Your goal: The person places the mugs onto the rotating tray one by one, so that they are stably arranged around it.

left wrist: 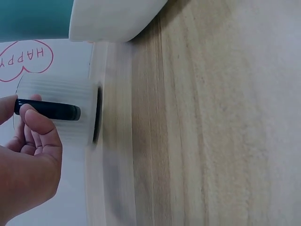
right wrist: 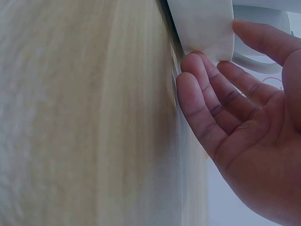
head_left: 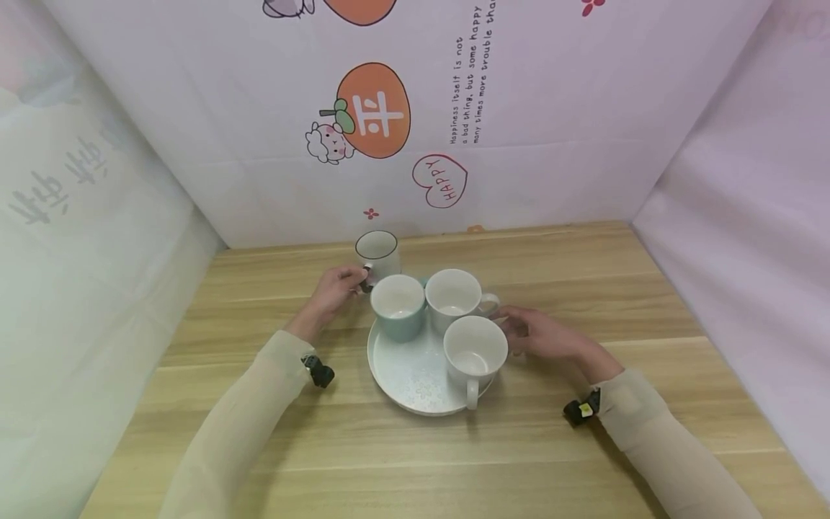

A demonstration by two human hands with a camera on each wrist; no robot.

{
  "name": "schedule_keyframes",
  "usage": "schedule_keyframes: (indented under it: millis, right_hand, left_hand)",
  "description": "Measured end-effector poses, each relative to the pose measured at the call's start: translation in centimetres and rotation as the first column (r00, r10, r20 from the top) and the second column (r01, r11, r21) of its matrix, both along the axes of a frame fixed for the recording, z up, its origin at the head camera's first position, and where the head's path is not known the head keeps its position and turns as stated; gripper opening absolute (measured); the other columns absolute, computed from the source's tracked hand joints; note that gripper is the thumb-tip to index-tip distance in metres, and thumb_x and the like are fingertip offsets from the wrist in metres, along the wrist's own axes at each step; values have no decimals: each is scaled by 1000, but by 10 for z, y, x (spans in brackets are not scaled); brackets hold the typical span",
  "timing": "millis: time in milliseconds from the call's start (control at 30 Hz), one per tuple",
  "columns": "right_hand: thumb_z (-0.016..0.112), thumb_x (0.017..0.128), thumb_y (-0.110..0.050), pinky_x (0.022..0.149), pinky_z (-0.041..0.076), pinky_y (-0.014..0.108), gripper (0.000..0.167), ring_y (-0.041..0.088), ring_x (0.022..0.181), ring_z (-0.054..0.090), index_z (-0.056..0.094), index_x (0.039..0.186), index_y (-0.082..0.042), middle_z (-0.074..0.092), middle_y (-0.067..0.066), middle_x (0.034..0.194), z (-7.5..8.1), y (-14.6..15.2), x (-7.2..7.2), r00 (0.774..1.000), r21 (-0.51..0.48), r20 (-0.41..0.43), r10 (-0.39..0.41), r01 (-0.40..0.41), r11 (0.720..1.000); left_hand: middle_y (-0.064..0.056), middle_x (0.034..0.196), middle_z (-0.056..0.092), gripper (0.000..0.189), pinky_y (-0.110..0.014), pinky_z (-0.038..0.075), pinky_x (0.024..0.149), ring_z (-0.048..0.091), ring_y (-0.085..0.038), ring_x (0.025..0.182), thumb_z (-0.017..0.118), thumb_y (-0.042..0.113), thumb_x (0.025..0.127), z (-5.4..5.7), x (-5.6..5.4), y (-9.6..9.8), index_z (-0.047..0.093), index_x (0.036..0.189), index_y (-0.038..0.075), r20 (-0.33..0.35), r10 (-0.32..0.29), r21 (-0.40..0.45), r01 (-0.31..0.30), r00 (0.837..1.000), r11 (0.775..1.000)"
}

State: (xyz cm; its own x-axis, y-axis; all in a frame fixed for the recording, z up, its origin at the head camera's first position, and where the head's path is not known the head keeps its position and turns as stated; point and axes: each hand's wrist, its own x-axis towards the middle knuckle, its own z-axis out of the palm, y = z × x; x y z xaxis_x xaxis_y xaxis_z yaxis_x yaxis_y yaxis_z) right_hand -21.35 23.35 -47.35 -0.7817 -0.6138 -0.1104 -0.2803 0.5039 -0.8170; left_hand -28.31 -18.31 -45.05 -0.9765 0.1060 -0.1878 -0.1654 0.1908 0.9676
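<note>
My left hand (head_left: 333,292) pinches the dark handle (left wrist: 49,109) of a ribbed white mug (head_left: 377,261) with a dark rim, behind the tray's left side. I cannot tell whether its base touches the table. Three mugs stand upright on a round white tray (head_left: 415,389): a white-and-teal mug (head_left: 398,310) at left, a white mug (head_left: 452,292) at the back and another white mug (head_left: 475,353) at front right, its handle facing me. With loosely bent fingers, my right hand (head_left: 545,335) touches the tray's raised side (right wrist: 204,30); the thumb lies at its upper edge.
The wooden table (head_left: 311,447) runs back to a printed white cloth (head_left: 532,130). More pale cloth (head_left: 97,252) hangs along the left and right sides. A small bit of blue shows behind the mugs; what it belongs to is hidden.
</note>
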Motion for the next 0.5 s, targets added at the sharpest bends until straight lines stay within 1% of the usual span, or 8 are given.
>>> schedule_keyframes:
  millis: [100,233,300,433,500]
  right_hand:
    - [66,89,1,73,58,29,52,18,102,67,52,137,-11,71,15,118,-1,1,0,1000,5,-10,-1,1,1000]
    - [66,90,-1,75,58,28,50,22,106,67,52,137,-11,70,15,119,-1,0,-1,1000,7,-14,0,0,1000]
    - [65,91,-2,75,59,29,49,24,105,67,52,138,-10,70,16,119,-1,0,-2,1000,0,-8,6,-6,1000]
    - [64,93,-4,71,59,32,47,23,94,67,51,138,-9,70,17,115,-1,0,-2,1000,-7,19,0,1,1000]
    - [64,95,-6,70,59,33,46,22,89,66,50,138,-9,69,17,113,-1,0,-2,1000,-13,31,-3,3,1000]
  left_hand:
    - [-4,106,65,30,-36,52,89,56,-10,86,58,16,101,-1,2,-2,62,120,-7,-18,4,11,-3,1000,1000]
    - [-1,104,66,30,-36,53,89,56,-10,85,59,16,101,-1,5,-4,61,120,-7,-17,15,38,-14,1000,999]
    - [-3,107,66,32,-36,52,89,55,-10,86,59,17,101,0,6,-6,60,122,-6,-17,19,41,-19,1000,999]
    - [-13,118,65,36,-35,53,88,53,-10,87,58,20,101,4,10,-9,60,126,-6,-25,18,24,-17,1000,1000]
    - [-16,121,65,36,-35,53,88,53,-10,87,57,20,102,6,12,-11,60,127,-6,-31,17,7,-17,999,1000]
